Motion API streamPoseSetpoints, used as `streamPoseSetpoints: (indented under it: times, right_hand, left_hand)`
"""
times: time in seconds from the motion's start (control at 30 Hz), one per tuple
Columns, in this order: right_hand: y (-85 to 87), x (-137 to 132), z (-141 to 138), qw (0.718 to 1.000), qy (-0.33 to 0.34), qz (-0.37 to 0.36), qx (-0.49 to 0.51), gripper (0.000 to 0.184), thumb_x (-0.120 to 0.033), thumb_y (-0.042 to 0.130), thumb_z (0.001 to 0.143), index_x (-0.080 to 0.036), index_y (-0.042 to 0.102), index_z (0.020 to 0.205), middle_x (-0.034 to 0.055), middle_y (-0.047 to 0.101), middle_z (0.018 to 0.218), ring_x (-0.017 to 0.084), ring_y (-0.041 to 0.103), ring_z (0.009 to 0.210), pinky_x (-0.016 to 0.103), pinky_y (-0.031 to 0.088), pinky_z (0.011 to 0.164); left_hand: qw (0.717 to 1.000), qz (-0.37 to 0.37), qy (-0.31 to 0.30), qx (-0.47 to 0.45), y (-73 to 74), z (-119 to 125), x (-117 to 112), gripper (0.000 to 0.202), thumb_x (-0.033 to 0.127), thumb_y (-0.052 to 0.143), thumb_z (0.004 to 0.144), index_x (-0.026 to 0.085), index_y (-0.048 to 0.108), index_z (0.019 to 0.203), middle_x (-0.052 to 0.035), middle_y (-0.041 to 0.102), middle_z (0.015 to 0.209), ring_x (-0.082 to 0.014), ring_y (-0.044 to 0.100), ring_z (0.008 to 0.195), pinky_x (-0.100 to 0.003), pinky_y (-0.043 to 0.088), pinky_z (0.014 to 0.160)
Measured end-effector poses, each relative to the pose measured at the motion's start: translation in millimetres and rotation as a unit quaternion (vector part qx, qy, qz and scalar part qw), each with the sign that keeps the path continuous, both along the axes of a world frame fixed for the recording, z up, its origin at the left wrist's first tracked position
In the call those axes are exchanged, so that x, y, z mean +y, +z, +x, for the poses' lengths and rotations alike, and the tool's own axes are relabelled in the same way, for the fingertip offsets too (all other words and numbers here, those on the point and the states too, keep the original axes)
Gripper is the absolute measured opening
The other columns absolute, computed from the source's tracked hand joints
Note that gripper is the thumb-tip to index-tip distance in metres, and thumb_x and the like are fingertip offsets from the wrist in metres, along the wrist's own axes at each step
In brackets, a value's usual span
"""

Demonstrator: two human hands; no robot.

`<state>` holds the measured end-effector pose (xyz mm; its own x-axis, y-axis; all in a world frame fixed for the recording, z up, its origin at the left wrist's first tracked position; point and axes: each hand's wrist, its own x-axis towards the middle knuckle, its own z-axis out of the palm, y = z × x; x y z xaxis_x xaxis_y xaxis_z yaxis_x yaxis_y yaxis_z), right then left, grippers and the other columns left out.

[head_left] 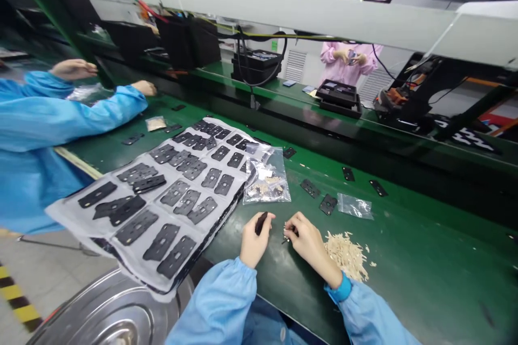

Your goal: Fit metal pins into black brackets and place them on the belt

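Observation:
My left hand [254, 240] is closed on a black part [261, 223], which shows between thumb and fingers; its full shape is hidden. Just right of it, apart, my right hand [304, 240] has its fingers pinched together. Small white and dark bits show at those fingertips, too small to name. Beside the right wrist lies a heap of small cream-coloured strips [347, 254]. Beyond my hands are a clear zip bag [267, 175] with more cream pieces inside and flat black plates [328, 204] with cutouts. A smaller clear bag [356, 206] lies right of these plates.
A grey padded tray [190, 237] with rows of black plates covers the bench's left side. A co-worker's blue sleeves [73, 118] reach in from the left. A metal stool [117, 307] stands below. A shelf beam [259, 8] crosses overhead; another person in pink [343, 54] stands beyond.

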<state>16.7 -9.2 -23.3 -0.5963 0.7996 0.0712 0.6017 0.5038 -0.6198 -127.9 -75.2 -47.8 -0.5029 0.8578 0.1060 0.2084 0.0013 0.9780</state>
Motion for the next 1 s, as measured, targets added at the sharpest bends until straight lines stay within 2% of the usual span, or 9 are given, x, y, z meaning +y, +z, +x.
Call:
streamPoseSetpoints:
  times: [0.2, 0.33, 0.4, 0.6, 0.67, 0.8, 0.9, 1.0]
  right_hand:
    - [-18.2, 12, -4, 0.997, -0.01, -0.051, 0.057, 0.011, -0.01, 0.057, 0.07, -0.019, 0.058, 0.076, -0.0014, 0.059, 0.069, 0.015, 0.059, 0.064, 0.025, 0.046, 0.061]
    - [-27.8, 19, -1, 0.987, -0.012, -0.113, 0.11, 0.007, -0.015, 0.055, 0.072, -0.015, 0.059, 0.078, -0.002, 0.06, 0.06, 0.013, 0.059, 0.053, 0.022, 0.047, 0.051]
    - [-27.9, 20, 2, 0.982, -0.015, -0.131, 0.133, 0.007, -0.018, 0.055, 0.073, -0.015, 0.061, 0.076, -0.0008, 0.061, 0.06, 0.014, 0.059, 0.052, 0.022, 0.046, 0.048]
    - [-17.7, 18, 8, 0.966, -0.049, -0.149, 0.205, 0.004, -0.019, 0.064, 0.065, -0.016, 0.065, 0.063, 0.002, 0.062, 0.064, 0.013, 0.056, 0.053, 0.022, 0.046, 0.05]
    - [-14.4, 19, 9, 0.955, -0.061, -0.174, 0.232, 0.005, -0.021, 0.067, 0.062, -0.016, 0.065, 0.061, 0.0022, 0.062, 0.065, 0.011, 0.054, 0.051, 0.022, 0.045, 0.048]
    - [-7.3, 18, 14, 0.917, -0.065, -0.272, 0.284, 0.02, -0.034, 0.069, 0.063, -0.014, 0.066, 0.066, 0.0007, 0.06, 0.055, 0.013, 0.056, 0.046, 0.023, 0.046, 0.042]
    - [-0.4, 16, 25, 0.884, -0.069, -0.331, 0.324, 0.027, -0.036, 0.072, 0.062, -0.012, 0.068, 0.073, 0.004, 0.066, 0.062, 0.016, 0.063, 0.056, 0.028, 0.054, 0.055]
    - [7.7, 17, 44, 0.858, -0.1, -0.349, 0.364, 0.031, -0.035, 0.074, 0.061, -0.012, 0.068, 0.081, 0.0058, 0.069, 0.069, 0.017, 0.066, 0.063, 0.031, 0.055, 0.066]
  left_hand:
    - [0.999, 0.021, -0.013, 0.034, -3.9, 0, 3, 0.032, 0.039, 0.044, 0.087, 0.014, 0.064, 0.086, -0.0013, 0.055, 0.063, -0.0121, 0.054, 0.055, -0.023, 0.045, 0.056]
    - [0.993, 0.036, -0.062, 0.093, -2.2, 6, 4, 0.021, 0.031, 0.052, 0.082, 0.016, 0.065, 0.087, -0.0048, 0.063, 0.081, -0.0131, 0.057, 0.064, -0.024, 0.046, 0.061]
    - [0.988, 0.041, -0.084, 0.123, -2.2, 10, 4, 0.017, 0.027, 0.055, 0.079, 0.018, 0.066, 0.089, -0.0043, 0.064, 0.086, -0.0125, 0.056, 0.064, -0.024, 0.046, 0.062]
    - [0.975, 0.057, -0.102, 0.188, -6.7, 12, 6, 0.011, 0.018, 0.057, 0.075, 0.02, 0.066, 0.08, -0.0018, 0.062, 0.077, -0.0145, 0.058, 0.071, -0.025, 0.046, 0.067]
    - [0.974, 0.063, -0.096, 0.195, -6.8, 12, 6, 0.011, 0.018, 0.056, 0.076, 0.019, 0.066, 0.08, -0.0026, 0.06, 0.079, -0.0148, 0.058, 0.074, -0.025, 0.046, 0.069]
    - [0.978, 0.063, -0.076, 0.185, -0.4, 15, 4, 0.015, 0.023, 0.051, 0.083, 0.017, 0.065, 0.083, -0.0047, 0.058, 0.082, -0.0147, 0.058, 0.074, -0.025, 0.047, 0.068]
    - [0.981, 0.053, -0.089, 0.163, 9.6, 26, 6, 0.02, 0.026, 0.047, 0.087, 0.016, 0.064, 0.086, -0.0049, 0.06, 0.081, -0.0146, 0.059, 0.074, -0.025, 0.047, 0.067]
    - [0.98, 0.039, -0.136, 0.139, 21.7, 44, 17, 0.018, 0.028, 0.05, 0.086, 0.016, 0.063, 0.086, -0.0036, 0.062, 0.079, -0.0141, 0.06, 0.073, -0.024, 0.047, 0.067]
